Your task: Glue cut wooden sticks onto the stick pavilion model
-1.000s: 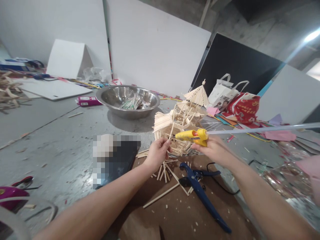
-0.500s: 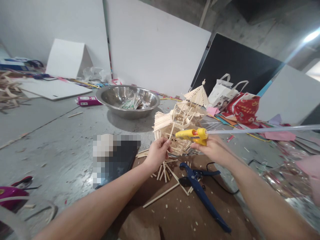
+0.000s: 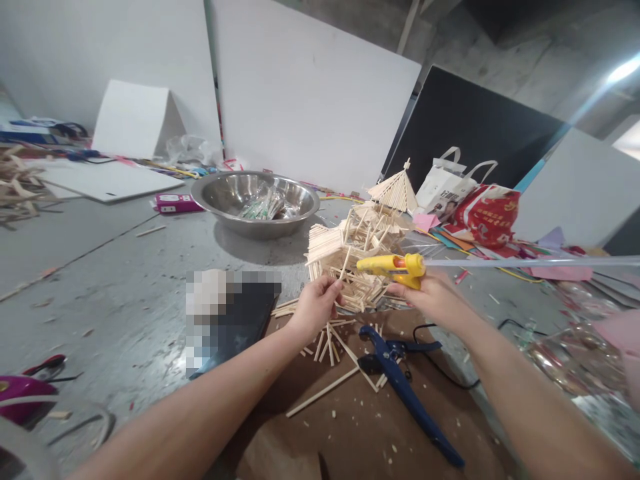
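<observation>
Between the thumb and fingers of my left hand [image 3: 319,303] is a thin wooden stick [image 3: 345,263], tilted up and pointing away from me. My right hand [image 3: 433,293] is wrapped round a yellow hot glue gun [image 3: 393,265], its nozzle facing left, a little to the right of the stick. A long clear glue stick [image 3: 530,261] runs out of the gun's back. Just behind both hands stands a model building of wooden sticks [image 3: 327,243] with a pointed roof [image 3: 395,192]. My hands partly hide its lower part.
Blue-handled cutters [image 3: 407,393] and loose sticks [image 3: 325,392] lie on a brown board [image 3: 365,433]. A steel basin [image 3: 255,200] with plastic packets stands behind, left of the model. A dark flat object [image 3: 250,320] lies left. Bags [image 3: 487,213] and coloured paper are at right.
My right hand has drawn the glue gun slightly to the right, away from the stick. My left hand and its stick have hardly moved.
</observation>
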A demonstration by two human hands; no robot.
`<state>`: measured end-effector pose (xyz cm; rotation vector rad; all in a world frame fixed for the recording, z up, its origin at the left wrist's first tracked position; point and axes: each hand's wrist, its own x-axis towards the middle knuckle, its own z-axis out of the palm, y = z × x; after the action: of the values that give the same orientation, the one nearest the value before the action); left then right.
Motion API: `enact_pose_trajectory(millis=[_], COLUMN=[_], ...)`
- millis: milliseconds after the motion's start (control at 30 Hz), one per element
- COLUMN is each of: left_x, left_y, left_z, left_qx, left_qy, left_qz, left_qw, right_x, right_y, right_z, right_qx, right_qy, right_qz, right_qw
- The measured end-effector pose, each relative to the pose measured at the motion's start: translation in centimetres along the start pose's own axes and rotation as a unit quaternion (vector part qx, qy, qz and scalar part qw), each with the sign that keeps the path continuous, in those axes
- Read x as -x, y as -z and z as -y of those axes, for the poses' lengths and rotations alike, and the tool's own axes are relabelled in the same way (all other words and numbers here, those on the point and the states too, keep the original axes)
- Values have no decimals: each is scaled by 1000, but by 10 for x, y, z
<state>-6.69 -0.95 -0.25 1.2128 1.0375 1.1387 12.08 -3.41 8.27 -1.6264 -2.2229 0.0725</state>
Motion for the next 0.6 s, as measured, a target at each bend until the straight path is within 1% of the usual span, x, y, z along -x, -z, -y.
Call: enact_pose_trajectory(millis=[167,300,433,600], left_x=[-1,-1,-1,-1], left_y=[1,1,1,1], left_z=[-4,-4,-3,-2], left_qx=[-37,-53,-52,-38], left_qy=[-2,-2,7,13], left_qz=[22,25,27,32], left_qw=[999,998,998,999], right_x=[2,1,-3,-7], right_y=[-1,-4,-6,-7], right_z=[-3,-5,-4,-3], right_qx=[7,9,16,14], right_qy=[-63,-91,-94,-85], right_qz=[-21,-40,-59,-52], right_qw=[998,995,994,995])
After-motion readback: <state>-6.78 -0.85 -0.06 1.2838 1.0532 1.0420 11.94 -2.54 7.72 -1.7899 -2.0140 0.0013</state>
